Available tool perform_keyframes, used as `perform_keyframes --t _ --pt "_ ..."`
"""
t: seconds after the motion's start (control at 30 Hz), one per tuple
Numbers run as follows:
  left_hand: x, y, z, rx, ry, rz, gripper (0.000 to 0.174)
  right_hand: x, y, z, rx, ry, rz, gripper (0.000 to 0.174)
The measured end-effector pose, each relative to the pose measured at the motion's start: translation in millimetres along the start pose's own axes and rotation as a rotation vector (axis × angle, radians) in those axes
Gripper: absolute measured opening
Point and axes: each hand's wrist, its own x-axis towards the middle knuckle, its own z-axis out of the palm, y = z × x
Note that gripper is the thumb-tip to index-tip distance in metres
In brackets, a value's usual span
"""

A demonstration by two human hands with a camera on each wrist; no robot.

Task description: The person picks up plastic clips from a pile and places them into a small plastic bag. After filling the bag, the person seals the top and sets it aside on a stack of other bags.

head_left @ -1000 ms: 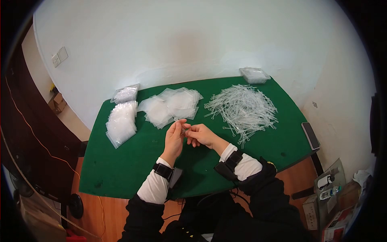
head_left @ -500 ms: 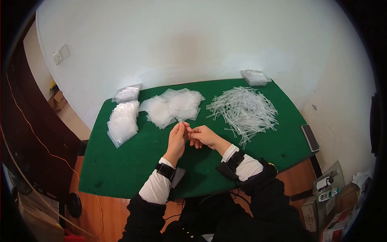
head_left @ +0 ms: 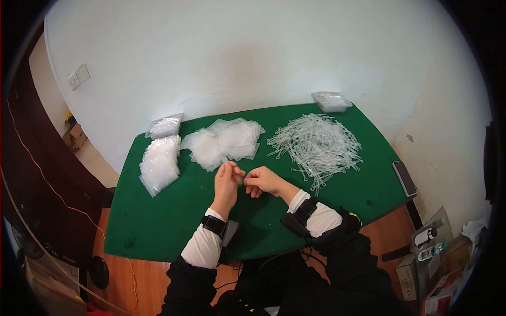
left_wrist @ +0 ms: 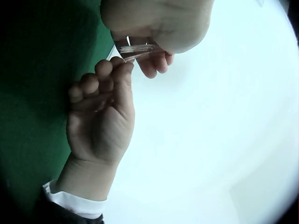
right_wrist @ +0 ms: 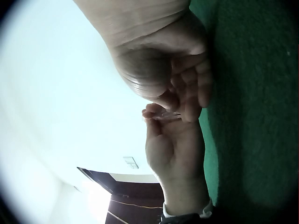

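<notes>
Above the green table (head_left: 174, 226), my left hand (head_left: 225, 187) and right hand (head_left: 265, 180) face each other, fingertips close together. Several thin, clear plastic sticks (left_wrist: 136, 48) lie across the fingers of my left hand, which holds them, as its own wrist view shows. Thumb and forefinger of my right hand (left_wrist: 100, 112) pinch at the near ends of these sticks. From the right wrist, the sticks (right_wrist: 168, 114) appear as a shiny bundle between both hands, partly hidden by fingers. A heap of clear sticks with looped ends (head_left: 316, 147) lies beyond my right hand.
Flat clear bags (head_left: 224, 139) are spread beyond my left hand. Left of them lies a fanned stack of filled-looking bags (head_left: 159, 166), with another clear packet (head_left: 164, 125) behind. A clear pack (head_left: 332, 101) sits at the back right, a phone (head_left: 405, 178) at the right edge.
The hands have drawn slightly apart at the fingertips, the left one moving a little to the left. The heap, bags and packs have stayed in place.
</notes>
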Motion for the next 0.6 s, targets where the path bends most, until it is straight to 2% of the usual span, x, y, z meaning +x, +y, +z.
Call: perform_keyframes --t 0.03,0.1,0.13,0.17,0.27,0.3,0.37,0.4,0.5,0.6 --pt "2 -2 -4 -0.033 0.082 0.036 0.021 -1 -1 -3 0.000 0.005 -0.004 0.015" --pt "5 -1 -10 -0.098 0.245 0.108 0.021 -1 -2 -9 -0.248 0.151 -0.077 0.015" --pt "6 0 -12 -0.097 0.239 0.107 0.021 -2 -2 -13 -0.373 0.225 -0.111 0.016" --pt "5 1 -14 -0.075 0.269 0.090 0.021 0 0 -19 -0.372 0.231 -0.113 0.016" --pt "4 2 -14 -0.035 0.328 0.053 0.021 1 6 -43 -1.048 0.829 -0.373 0.020" --pt "3 3 -13 -0.018 0.327 0.049 0.021 -3 4 -52 -1.050 0.833 -0.374 0.020" --pt "3 3 -10 0.017 0.324 0.041 0.021 -15 -7 -65 -1.291 1.041 -0.280 0.024" --pt "3 3 -9 0.016 0.321 0.040 0.021 -20 -9 -72 -1.292 1.043 -0.279 0.024" --pt "2 4 -7 0.048 0.297 0.023 0.021 -28 -10 -86 -1.343 1.210 -0.064 0.026" --pt "1 4 -5 0.053 0.293 0.003 0.021 -23 -6 -83 -1.348 1.104 0.026 0.023"
